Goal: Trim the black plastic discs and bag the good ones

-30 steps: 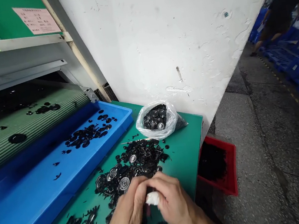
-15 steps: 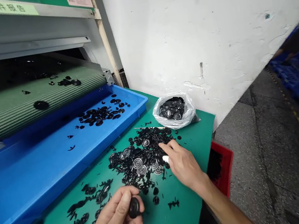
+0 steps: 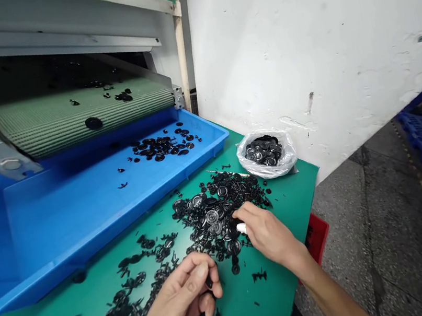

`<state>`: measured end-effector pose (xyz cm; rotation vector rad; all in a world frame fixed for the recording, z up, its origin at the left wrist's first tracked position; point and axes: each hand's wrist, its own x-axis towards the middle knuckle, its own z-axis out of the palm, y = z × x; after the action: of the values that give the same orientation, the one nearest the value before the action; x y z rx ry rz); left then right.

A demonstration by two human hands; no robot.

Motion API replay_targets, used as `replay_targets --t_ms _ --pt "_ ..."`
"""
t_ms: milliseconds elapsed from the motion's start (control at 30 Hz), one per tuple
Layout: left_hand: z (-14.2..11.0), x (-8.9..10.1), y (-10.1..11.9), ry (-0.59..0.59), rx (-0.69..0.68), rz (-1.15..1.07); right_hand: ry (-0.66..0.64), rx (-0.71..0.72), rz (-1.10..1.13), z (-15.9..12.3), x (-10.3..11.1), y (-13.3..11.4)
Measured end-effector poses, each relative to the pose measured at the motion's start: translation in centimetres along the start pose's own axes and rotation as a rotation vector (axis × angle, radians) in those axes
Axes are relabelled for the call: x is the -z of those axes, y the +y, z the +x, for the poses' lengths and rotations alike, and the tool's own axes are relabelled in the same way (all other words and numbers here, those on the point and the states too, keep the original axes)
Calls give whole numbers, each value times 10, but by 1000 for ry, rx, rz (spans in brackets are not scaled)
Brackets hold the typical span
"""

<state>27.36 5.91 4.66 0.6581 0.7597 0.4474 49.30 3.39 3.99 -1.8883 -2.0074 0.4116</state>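
Observation:
My left hand point(image 3: 188, 296) is curled in front of the pile, its fingers closed around a small black round plastic part point(image 3: 209, 282), mostly hidden by the fingers. My right hand point(image 3: 267, 231) reaches into the near right side of a heap of black plastic discs and small branched bits point(image 3: 212, 216). Its fingertips are bent down together among the parts, and what they grip is hidden. A white cover point(image 3: 241, 228) wraps one fingertip of that hand. Behind the heap stands a clear plastic bag point(image 3: 276, 170), its mouth open, filled with black discs.
A blue tray point(image 3: 65, 222) with scattered black parts lies under the end of a green conveyor belt point(image 3: 135, 106). More black pieces point(image 3: 119, 314) spread over the green table point(image 3: 271, 297) at left. A red bin point(image 3: 318, 239) stands below the right edge, beside a white wall point(image 3: 276, 37).
The view has swung left, so everything sits farther right. My left hand has turned, and its round part is now mostly covered by fingers. My right hand stays at the heap.

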Motion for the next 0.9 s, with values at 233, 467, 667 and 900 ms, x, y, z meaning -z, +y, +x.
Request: replay_targets --t_ms 233,467,667,900 --pt "4 4 -4 3 -7 -18 -23 -14 -194 -1 2 -11" --pt "3 -1 -2 25 -18 -23 50 -3 -56 0 -3 -13" --pt "4 0 -3 66 -36 -10 95 39 49 -6 -1 -15" --pt "-4 -7 -13 129 -135 445 -22 128 501 -34 -9 -57"
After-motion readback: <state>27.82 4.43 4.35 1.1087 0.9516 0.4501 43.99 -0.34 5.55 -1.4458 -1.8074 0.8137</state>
